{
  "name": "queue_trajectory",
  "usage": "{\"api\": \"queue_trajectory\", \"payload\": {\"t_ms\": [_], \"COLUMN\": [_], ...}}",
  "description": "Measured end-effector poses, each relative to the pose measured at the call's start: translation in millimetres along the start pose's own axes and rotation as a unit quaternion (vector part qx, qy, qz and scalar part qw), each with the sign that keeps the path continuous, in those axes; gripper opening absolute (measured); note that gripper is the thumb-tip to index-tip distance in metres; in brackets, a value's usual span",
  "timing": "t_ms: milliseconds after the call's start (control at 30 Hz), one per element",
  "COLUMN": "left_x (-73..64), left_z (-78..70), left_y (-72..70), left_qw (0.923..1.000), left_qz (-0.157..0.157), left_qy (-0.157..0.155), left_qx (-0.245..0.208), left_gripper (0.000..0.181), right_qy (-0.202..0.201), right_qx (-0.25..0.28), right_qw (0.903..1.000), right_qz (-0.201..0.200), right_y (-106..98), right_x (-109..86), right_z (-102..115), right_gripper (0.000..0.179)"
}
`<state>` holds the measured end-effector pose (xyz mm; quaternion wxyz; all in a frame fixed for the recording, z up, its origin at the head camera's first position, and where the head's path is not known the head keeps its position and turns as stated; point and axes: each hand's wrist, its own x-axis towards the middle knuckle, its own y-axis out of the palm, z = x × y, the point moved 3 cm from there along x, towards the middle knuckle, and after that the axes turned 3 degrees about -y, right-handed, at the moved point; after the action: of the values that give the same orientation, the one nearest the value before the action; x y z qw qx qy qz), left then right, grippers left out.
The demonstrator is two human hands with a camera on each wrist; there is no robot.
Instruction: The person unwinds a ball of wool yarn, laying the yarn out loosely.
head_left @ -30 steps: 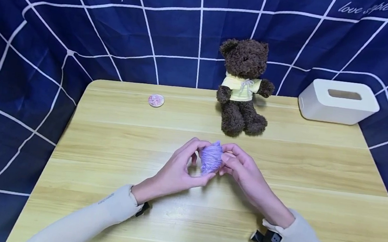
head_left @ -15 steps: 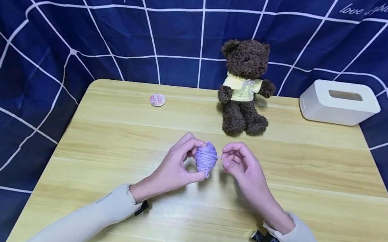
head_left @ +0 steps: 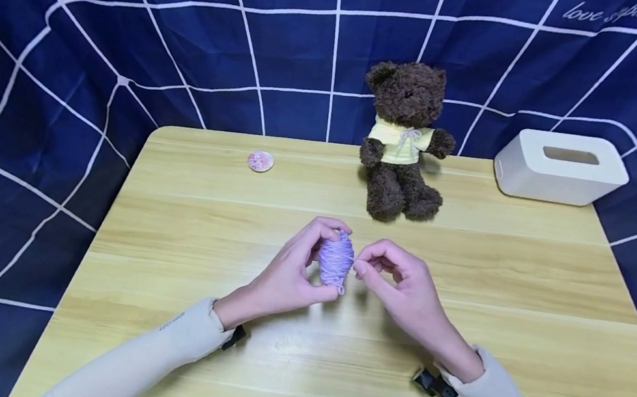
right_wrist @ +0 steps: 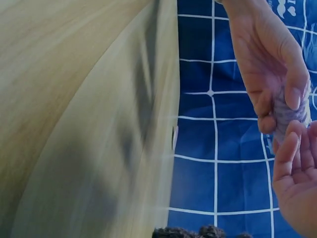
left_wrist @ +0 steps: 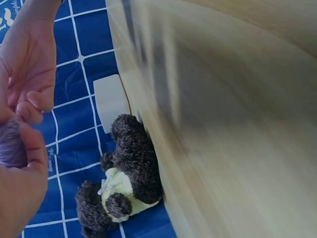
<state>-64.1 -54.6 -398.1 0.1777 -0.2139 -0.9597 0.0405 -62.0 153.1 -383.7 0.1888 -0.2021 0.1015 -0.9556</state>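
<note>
A small ball of lilac yarn (head_left: 335, 261) is held above the table by my left hand (head_left: 295, 271), thumb at its lower end and fingers round its upper end. Right beside it, my right hand (head_left: 405, 287) pinches a strand of the yarn between thumb and forefinger. In the left wrist view the yarn ball (left_wrist: 11, 144) shows partly at the left edge. The right wrist view has the yarn ball (right_wrist: 290, 111) between the two hands, partly covered by fingers.
Beyond the hands a brown teddy bear (head_left: 400, 142) in a yellow shirt sits on the wooden table (head_left: 185, 229). A white tissue box (head_left: 560, 168) stands at the back right, and a round pink patterned disc (head_left: 260, 161) lies at the back left. Blue checked cloth (head_left: 289, 44) surrounds the table.
The yarn ball has shifted slightly left and turned in my left hand. My right hand drew away from it with a strand, then came back close to it.
</note>
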Motion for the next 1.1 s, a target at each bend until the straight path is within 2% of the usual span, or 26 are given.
{"api": "queue_trajectory", "payload": {"t_ms": [133,233,300,367,500,633,733,867,1000,1100], "left_x": [-3.1,-4.3,-3.6,-2.6,-1.9,-3.5,-5.6,-7.7,-8.9,-10.0], "left_z": [2.6,-0.1,-2.0,-2.7,-1.6,-0.6,0.3,0.8,0.6,0.7], "left_y": [-2.2,-0.6,0.7,0.3,-4.3,-7.6,-9.8,-12.1,-14.2,-16.6], "left_qw": [0.9979,0.9921,0.9895,0.9903,0.9947,0.9952,0.9952,0.9938,0.9943,0.9946], "left_qz": [0.005,0.016,0.02,0.015,-0.016,-0.037,-0.058,-0.085,-0.092,-0.093], "left_qy": [-0.008,-0.016,-0.018,-0.017,0.003,0.013,0.002,-0.022,-0.029,-0.028], "left_qx": [-0.064,-0.123,-0.142,-0.137,-0.102,-0.089,-0.078,-0.068,-0.045,-0.036], "left_gripper": [0.064,0.064,0.064,0.062,0.054,0.047,0.043,0.047,0.047,0.041], "right_qy": [-0.013,-0.01,-0.008,-0.012,-0.017,-0.013,-0.019,-0.049,-0.072,-0.071], "right_qx": [0.022,0.035,0.037,0.035,0.028,0.029,0.04,0.061,0.073,0.088], "right_qw": [0.9996,0.9992,0.9991,0.9991,0.9994,0.9995,0.999,0.9967,0.9944,0.9929], "right_qz": [0.007,0.016,0.021,0.019,0.013,0.001,-0.011,-0.021,-0.025,-0.036], "right_y": [-1.1,-2.4,-3.3,-4.4,-7.8,-14.5,-20.5,-27.4,-32.8,-38.0], "right_x": [-1.4,-2.9,-4.2,-5.4,-6.4,-6.8,-7.0,-8.0,-8.6,-9.0], "right_z": [0.3,1.8,2.8,4.2,7.4,11.4,13.7,15.9,17.4,16.7], "right_gripper": [0.016,0.018,0.019,0.019,0.017,0.015,0.01,0.01,0.02,0.019]}}
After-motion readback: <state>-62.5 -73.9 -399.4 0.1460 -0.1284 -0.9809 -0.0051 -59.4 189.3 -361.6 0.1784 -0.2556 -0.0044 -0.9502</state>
